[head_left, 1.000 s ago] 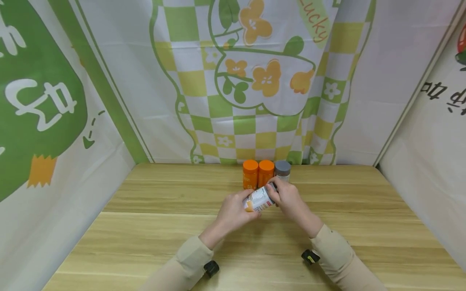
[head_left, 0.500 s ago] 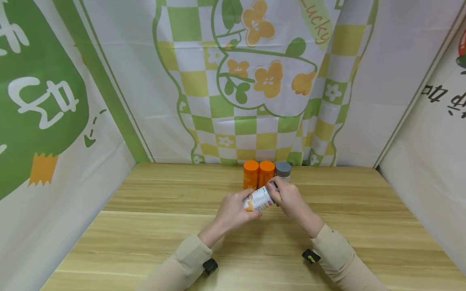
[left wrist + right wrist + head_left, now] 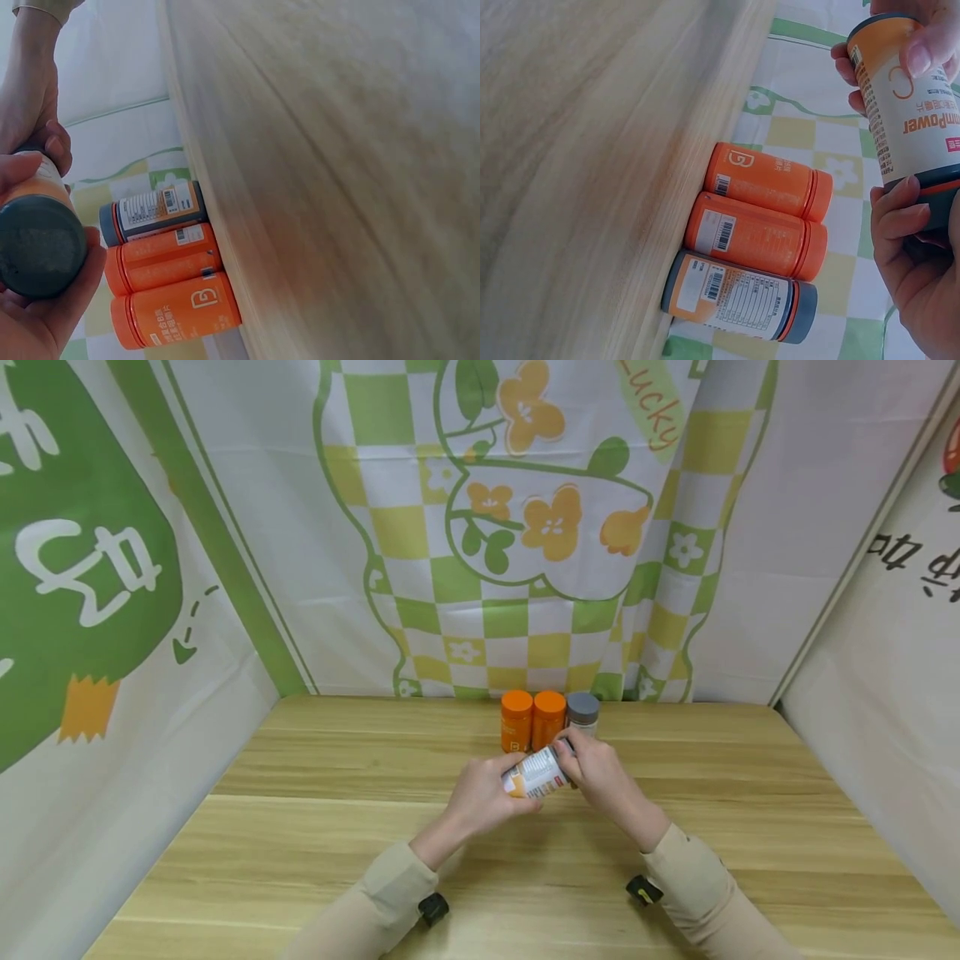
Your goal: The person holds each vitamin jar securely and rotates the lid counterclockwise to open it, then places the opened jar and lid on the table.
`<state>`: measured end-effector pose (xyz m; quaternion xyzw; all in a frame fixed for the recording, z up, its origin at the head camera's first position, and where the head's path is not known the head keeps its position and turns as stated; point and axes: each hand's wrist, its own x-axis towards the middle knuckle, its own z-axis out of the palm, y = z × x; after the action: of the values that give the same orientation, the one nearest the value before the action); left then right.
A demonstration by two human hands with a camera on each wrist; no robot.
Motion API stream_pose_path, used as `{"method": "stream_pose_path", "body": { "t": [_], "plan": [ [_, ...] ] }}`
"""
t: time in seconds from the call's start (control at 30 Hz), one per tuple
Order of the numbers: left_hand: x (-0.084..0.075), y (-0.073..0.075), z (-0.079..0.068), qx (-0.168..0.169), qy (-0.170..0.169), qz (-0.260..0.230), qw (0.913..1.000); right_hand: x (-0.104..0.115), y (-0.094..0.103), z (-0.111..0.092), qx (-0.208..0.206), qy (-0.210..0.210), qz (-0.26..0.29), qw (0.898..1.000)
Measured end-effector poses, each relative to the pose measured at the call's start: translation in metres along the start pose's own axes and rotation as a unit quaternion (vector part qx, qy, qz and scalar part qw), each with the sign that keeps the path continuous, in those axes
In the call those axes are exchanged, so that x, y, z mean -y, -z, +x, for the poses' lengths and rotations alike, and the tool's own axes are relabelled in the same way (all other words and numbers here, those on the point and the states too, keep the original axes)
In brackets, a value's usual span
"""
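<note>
A green, yellow and white checked fabric curtain (image 3: 487, 618) is hanging behind a pale wood-grain table (image 3: 345, 843). Two beige cloth sleeves (image 3: 690, 877) are reaching in from the near side, each carrying a small black strapped-on device (image 3: 643, 890) at the wrist.

Above the table the two hands are meeting around one white, orange and dark grey cylindrical bottle (image 3: 536, 774). The left hand (image 3: 483, 793) is holding its lower end, the thumb lying along the label and the other fingers curling round the far side. The right hand (image 3: 600, 777) is gripping the top end, fingers and thumb closing round the cap. The bottle is tilting between them, base toward the left hand, cap toward the right, and staying clear of the table.

Just beyond, three bottles are standing upright in a close row at the table's far edge: a bright orange cylindrical bottle (image 3: 516, 722) marked with a B on the left, a second bright orange bottle (image 3: 550, 714) in the middle, and a grey-lidded white and orange bottle (image 3: 583, 706) on the right, partly hidden in the head view. All three are wearing their lids; their contents are not showing.

On the held bottle, the dark grey cap (image 3: 939, 208) is sitting beside a thin orange ring (image 3: 946, 185).
</note>
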<state>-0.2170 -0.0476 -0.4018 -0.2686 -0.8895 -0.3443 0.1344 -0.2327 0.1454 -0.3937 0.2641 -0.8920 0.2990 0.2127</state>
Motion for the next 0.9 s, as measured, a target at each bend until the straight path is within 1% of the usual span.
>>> {"method": "stream_pose_path", "body": {
  "t": [0.13,0.3,0.47,0.67,0.77,0.9],
  "plan": [
    [0.0013,-0.0011,0.0010,0.006,-0.006,-0.001,1.0000,-0.0009,0.0004,-0.0009,0.002,-0.002,0.004,1.000],
    [0.0027,-0.0017,0.0016,0.011,-0.009,-0.019,0.9997,-0.0022,0.0002,-0.0017,0.010,-0.012,0.012,1.000],
    [0.0043,-0.0025,0.0020,0.017,0.001,-0.035,0.9993,-0.0019,-0.0003,-0.0021,0.019,-0.019,0.011,1.000],
    [0.0054,-0.0028,0.0026,0.030,0.016,-0.039,0.9987,-0.0023,-0.0012,-0.0027,0.022,-0.023,0.001,0.999],
    [0.0058,-0.0027,0.0030,0.037,0.022,-0.048,0.9979,-0.0033,-0.0014,-0.0029,0.019,-0.017,-0.005,1.000],
    [0.0068,-0.0028,0.0029,0.058,0.048,-0.098,0.9924,-0.0050,-0.0009,-0.0026,0.010,0.013,-0.020,1.000]
  ]
}}
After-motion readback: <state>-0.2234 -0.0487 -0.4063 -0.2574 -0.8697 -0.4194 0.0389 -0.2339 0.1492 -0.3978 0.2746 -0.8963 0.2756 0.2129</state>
